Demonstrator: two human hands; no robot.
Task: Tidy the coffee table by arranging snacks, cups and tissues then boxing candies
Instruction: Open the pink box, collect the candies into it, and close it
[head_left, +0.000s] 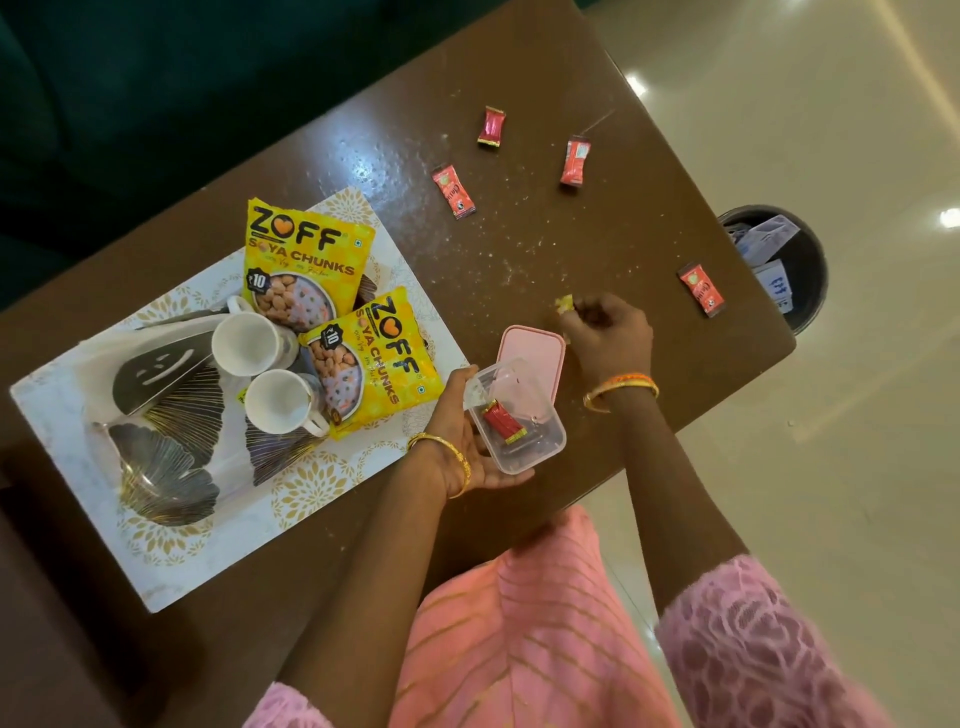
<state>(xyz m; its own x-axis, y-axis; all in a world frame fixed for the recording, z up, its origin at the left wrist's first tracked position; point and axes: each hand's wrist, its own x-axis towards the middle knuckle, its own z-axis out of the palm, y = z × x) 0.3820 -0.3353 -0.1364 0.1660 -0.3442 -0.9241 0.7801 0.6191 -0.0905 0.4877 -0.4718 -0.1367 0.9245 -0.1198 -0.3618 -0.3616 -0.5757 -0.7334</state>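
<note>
My left hand (460, 441) grips a clear plastic box (524, 431) with one red candy (503, 421) inside, held just above the brown coffee table (545, 249). A pink lid (535, 353) lies behind the box. My right hand (605, 332) is closed on a small yellow-wrapped candy (565, 302) past the lid. Several red candies lie loose on the table, at the far side (491, 127), (575, 161), (453, 190) and near the right edge (701, 289).
A white patterned tray (322, 483) on the left carries two yellow soya chunk packets (306, 260), two white cups (244, 343) and a dark tissue holder (156, 374). A black bin (810, 291) with papers stands on the floor off the table's right edge. Crumbs speckle the tabletop.
</note>
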